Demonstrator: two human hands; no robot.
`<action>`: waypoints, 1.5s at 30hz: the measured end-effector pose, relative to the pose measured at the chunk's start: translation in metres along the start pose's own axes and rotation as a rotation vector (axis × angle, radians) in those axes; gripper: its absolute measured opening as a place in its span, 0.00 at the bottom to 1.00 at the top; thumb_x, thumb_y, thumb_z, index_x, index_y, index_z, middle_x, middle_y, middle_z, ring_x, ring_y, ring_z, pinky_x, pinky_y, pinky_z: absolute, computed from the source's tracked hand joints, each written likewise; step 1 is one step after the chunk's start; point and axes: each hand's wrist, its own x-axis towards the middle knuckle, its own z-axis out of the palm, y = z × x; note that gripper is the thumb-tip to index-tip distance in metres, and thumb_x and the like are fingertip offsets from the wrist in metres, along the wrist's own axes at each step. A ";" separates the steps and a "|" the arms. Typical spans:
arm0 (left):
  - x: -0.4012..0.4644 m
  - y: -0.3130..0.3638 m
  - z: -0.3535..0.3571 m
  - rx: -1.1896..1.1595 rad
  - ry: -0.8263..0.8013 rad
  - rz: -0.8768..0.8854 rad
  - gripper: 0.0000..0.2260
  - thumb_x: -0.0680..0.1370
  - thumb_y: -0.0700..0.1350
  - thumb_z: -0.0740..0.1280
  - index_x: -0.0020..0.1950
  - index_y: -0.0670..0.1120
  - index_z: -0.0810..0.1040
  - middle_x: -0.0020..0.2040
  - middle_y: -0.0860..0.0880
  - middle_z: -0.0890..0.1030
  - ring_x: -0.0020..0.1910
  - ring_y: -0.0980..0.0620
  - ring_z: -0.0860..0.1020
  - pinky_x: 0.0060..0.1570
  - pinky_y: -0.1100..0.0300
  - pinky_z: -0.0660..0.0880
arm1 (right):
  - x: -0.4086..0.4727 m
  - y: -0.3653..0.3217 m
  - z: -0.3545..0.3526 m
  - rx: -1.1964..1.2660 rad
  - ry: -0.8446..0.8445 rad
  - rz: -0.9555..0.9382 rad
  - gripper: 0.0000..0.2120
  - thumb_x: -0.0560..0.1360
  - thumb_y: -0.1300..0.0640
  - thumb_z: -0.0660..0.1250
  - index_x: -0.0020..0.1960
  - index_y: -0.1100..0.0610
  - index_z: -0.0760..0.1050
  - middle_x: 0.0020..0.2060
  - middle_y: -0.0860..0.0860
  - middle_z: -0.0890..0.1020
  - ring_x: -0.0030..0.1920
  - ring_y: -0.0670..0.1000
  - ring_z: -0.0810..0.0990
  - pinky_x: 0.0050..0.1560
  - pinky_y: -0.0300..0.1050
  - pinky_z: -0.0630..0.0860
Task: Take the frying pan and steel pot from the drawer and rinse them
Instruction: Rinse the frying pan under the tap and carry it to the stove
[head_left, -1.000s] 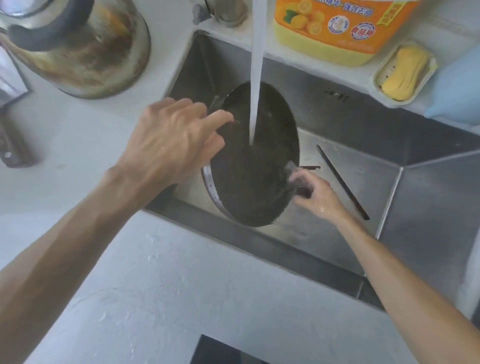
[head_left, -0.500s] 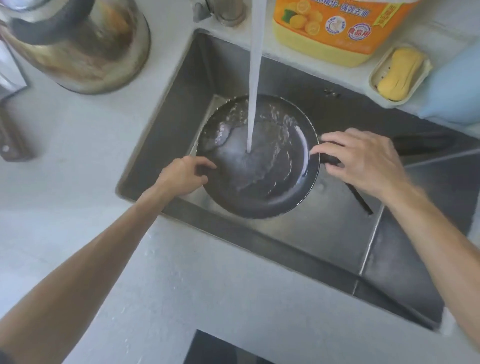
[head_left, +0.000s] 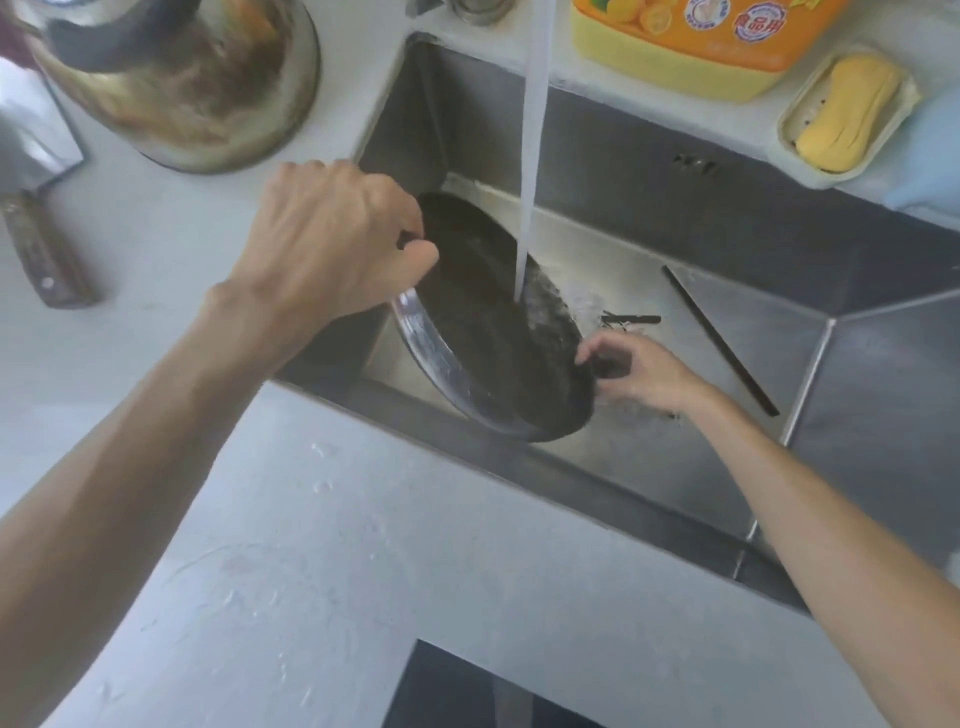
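Note:
A dark frying pan (head_left: 488, 322) stands steeply tilted in the steel sink (head_left: 649, 218), its silver side wall showing at the lower left. Tap water (head_left: 532, 156) falls onto its dark face and splashes off to the right. My left hand (head_left: 327, 244) pinches the pan's upper left rim between thumb and fingers. Low in the basin, my right hand (head_left: 641, 376) curls round the pan's handle at its lower right edge; the handle is mostly hidden. A large stained steel pot (head_left: 197, 88) with a dark handle sits on the counter at the upper left.
A cleaver (head_left: 41, 244) with a wooden handle lies at the left edge. Behind the sink stand an orange detergent bottle (head_left: 691, 41) and a dish with yellow soap (head_left: 847, 114). A dark chopstick (head_left: 722, 343) lies in the basin. A black hob (head_left: 467, 691) shows at the bottom.
Half a second ago the pan lay flat under the stream; now it is tipped up on edge. My left hand rose to the upper rim, and my right hand dropped low at the handle.

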 end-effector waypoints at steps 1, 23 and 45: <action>0.001 -0.007 0.006 -0.025 -0.060 -0.052 0.16 0.67 0.51 0.59 0.43 0.49 0.84 0.32 0.42 0.82 0.36 0.36 0.78 0.34 0.56 0.67 | 0.000 -0.003 -0.007 -0.013 -0.040 0.003 0.15 0.69 0.69 0.72 0.45 0.50 0.77 0.48 0.49 0.80 0.46 0.35 0.78 0.52 0.29 0.71; -0.012 0.001 0.027 -0.089 0.192 0.111 0.15 0.74 0.45 0.59 0.59 0.51 0.77 0.31 0.47 0.79 0.33 0.41 0.77 0.33 0.54 0.71 | -0.012 0.011 -0.014 -0.185 0.485 -0.111 0.22 0.63 0.71 0.70 0.40 0.44 0.72 0.41 0.37 0.78 0.43 0.38 0.76 0.48 0.36 0.69; -0.039 0.017 0.058 -0.271 -0.160 -0.329 0.15 0.74 0.43 0.61 0.56 0.58 0.79 0.43 0.44 0.82 0.45 0.39 0.79 0.43 0.51 0.74 | -0.023 -0.018 -0.045 -0.808 0.888 -0.367 0.09 0.67 0.66 0.68 0.44 0.55 0.80 0.48 0.52 0.81 0.49 0.54 0.76 0.49 0.44 0.69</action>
